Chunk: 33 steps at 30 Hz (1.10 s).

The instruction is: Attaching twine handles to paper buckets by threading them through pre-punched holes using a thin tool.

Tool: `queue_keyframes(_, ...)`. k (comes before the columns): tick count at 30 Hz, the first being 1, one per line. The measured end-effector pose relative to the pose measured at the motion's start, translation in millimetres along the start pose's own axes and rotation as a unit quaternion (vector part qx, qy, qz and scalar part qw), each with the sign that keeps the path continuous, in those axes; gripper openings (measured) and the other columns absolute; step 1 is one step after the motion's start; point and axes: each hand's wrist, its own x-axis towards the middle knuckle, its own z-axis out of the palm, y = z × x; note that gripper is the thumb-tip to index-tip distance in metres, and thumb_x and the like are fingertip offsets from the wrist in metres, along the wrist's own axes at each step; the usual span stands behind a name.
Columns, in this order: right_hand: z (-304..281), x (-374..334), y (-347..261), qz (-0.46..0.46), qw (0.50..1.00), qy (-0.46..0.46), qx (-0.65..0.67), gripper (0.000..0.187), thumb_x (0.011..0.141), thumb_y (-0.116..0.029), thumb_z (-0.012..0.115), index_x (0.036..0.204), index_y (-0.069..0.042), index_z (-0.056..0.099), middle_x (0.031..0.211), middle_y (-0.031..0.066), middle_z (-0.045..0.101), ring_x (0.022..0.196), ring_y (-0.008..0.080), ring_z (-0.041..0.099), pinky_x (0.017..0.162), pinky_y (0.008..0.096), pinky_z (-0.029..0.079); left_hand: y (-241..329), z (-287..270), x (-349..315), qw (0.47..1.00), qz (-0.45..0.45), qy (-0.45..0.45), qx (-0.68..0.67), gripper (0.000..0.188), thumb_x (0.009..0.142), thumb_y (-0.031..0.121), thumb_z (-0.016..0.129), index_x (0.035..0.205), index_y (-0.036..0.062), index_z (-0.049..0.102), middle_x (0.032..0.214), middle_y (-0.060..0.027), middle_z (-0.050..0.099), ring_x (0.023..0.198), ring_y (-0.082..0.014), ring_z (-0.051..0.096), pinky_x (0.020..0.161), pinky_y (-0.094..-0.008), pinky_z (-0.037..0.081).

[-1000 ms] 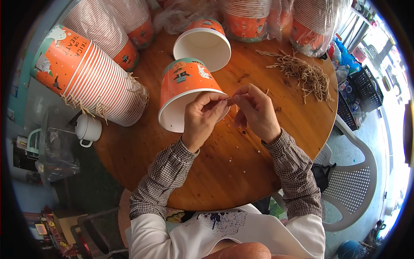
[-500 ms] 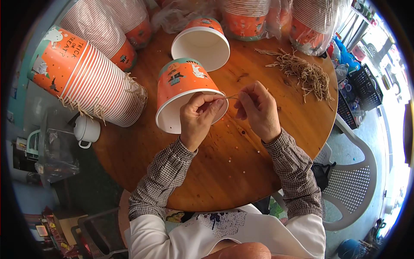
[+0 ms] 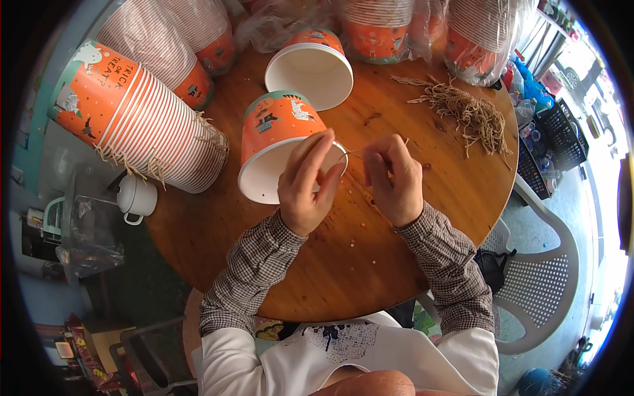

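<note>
Orange bucket [image 3: 281, 131], upper middle of the frame: the left hand's [image 3: 305, 188] fingers have just parted from the string [image 3: 352, 152] at its rim, leaving the right hand [image 3: 395, 177] alone pinching it.

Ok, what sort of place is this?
Probably an informal workroom, perhaps at home or in a small shop: a round wooden table, a nested stack of orange buckets, and a pile of tan cord.
</note>
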Motion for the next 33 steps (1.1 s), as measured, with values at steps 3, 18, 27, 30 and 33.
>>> queue_keyframes(3, -2, -3, -9, -0.006, 1.000, -0.024, -0.012, 0.004, 0.094, 0.002, 0.052, 0.096, -0.001, 0.052, 0.073, 0.0073, 0.059, 0.056, 0.0142, 0.058, 0.053, 0.0260, 0.048, -5, -1, 9, 0.996, 0.071, -0.045, 0.026, 0.036, 0.078, -0.001, 0.072, 0.112, 0.0041, 0.065, 0.113, -0.0097, 0.062, 0.082, -0.0234, 0.063, 0.062, -0.0324, 0.053)
queue_keyframes(18, -52, 20, -10, 0.093, 0.887, 0.146, 0.429, 0.020, 0.099, -0.009, 0.051, 0.118, -0.011, 0.045, 0.067, 0.0000, 0.047, 0.048, 0.0065, 0.043, 0.040, 0.0205, 0.032, -23, -19, 27, 0.947, 0.135, -0.100, 0.273, 0.022, 0.079, 0.011, 0.070, 0.100, 0.0142, 0.066, 0.103, 0.0010, 0.063, 0.104, -0.0174, 0.060, 0.098, -0.0393, 0.037)
queue_keyframes(27, -53, 18, -7, 0.061, 0.842, 0.018, 0.535, 0.010, 0.099, -0.008, 0.050, 0.108, -0.005, 0.050, 0.065, 0.0028, 0.049, 0.044, 0.0103, 0.042, 0.039, 0.0234, 0.035, -20, -43, 47, 0.924, 0.219, -0.079, 0.302, 0.024, 0.072, 0.006, 0.068, 0.095, 0.0111, 0.070, 0.088, -0.0004, 0.063, 0.077, -0.0191, 0.061, 0.069, -0.0346, 0.049)
queue_keyframes(30, -53, 12, -18, 0.033, 0.894, -0.045, 0.445, 0.006, 0.096, -0.004, 0.051, 0.101, -0.002, 0.048, 0.061, 0.0052, 0.052, 0.043, 0.0107, 0.048, 0.041, 0.0236, 0.039, -6, -52, 61, 0.927, 0.150, -0.072, 0.337, 0.015, 0.082, -0.001, 0.066, 0.096, 0.0033, 0.069, 0.079, -0.0079, 0.063, 0.069, -0.0249, 0.061, 0.059, -0.0359, 0.048)
queue_keyframes(33, -52, 6, -34, 0.059, 0.916, -0.088, 0.387, 0.007, 0.095, 0.000, 0.053, 0.102, 0.000, 0.051, 0.066, 0.0058, 0.057, 0.048, 0.0114, 0.054, 0.044, 0.0230, 0.043, -10, -61, 76, 0.945, 0.101, -0.059, 0.305, 0.020, 0.081, 0.000, 0.065, 0.100, 0.0054, 0.067, 0.080, -0.0080, 0.063, 0.072, -0.0263, 0.064, 0.060, -0.0358, 0.050)
